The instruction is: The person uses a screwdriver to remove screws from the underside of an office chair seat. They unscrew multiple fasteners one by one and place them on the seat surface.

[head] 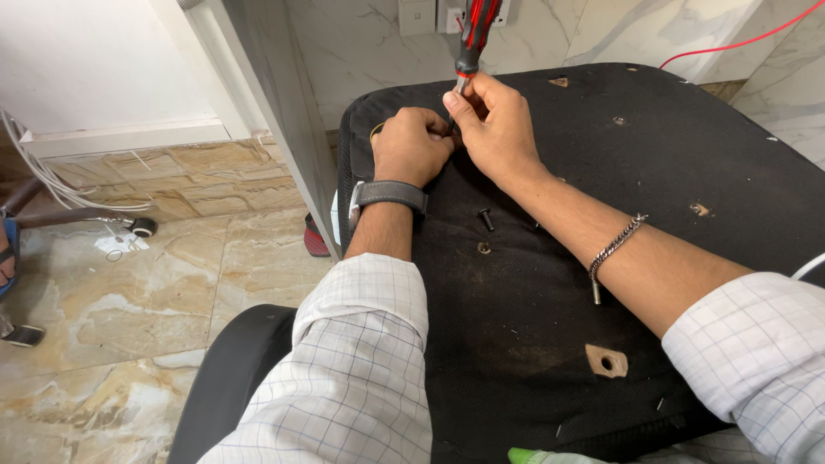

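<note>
On black seat underside, R hand grips screwdriver, L hand fisted beside.

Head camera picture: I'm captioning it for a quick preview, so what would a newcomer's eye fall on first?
First the red and black screwdriver, standing upright at top centre, its shaft pinched by the right hand with the left hand fisted beside it. Both work on the black underside of a chair seat filling the right half. A loose black screw lies on it just below the hands.
</note>
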